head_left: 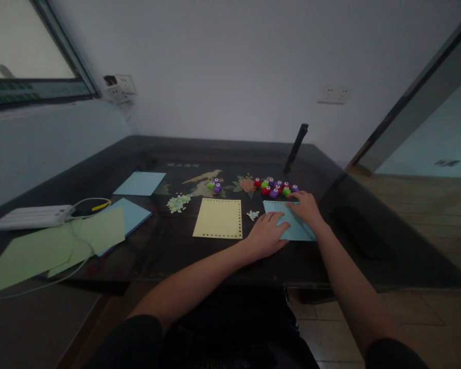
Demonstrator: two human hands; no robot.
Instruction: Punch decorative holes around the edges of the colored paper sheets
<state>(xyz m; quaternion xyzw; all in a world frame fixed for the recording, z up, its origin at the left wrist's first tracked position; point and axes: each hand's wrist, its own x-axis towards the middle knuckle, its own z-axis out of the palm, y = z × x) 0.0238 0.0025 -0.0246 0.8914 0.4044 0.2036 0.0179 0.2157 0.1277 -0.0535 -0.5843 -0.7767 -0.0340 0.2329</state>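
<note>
Hands flat on blue sheet (pixel 290 220), just right of yellow sheet (pixel 218 219) on bench (pixel 165 246): left hand (pixel 267 234) pins its near-left corner, right hand (pixel 306 207) presses the far edge beside punches (pixel 275 188). Neither grips anything; fingers spread open. Looks like squaring the sheet, and a punch would need one hand freed.

Both hands (pixel 267 236) on sheet (pixel 288 220); punches (pixel 275 188) behind it; perforated sheet (pixel 218 218) left.

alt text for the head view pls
Both hands, left hand and right hand, press flat on a light blue paper sheet on a dark table; a hole-edged yellow sheet and small colourful punches lie nearby.
</note>
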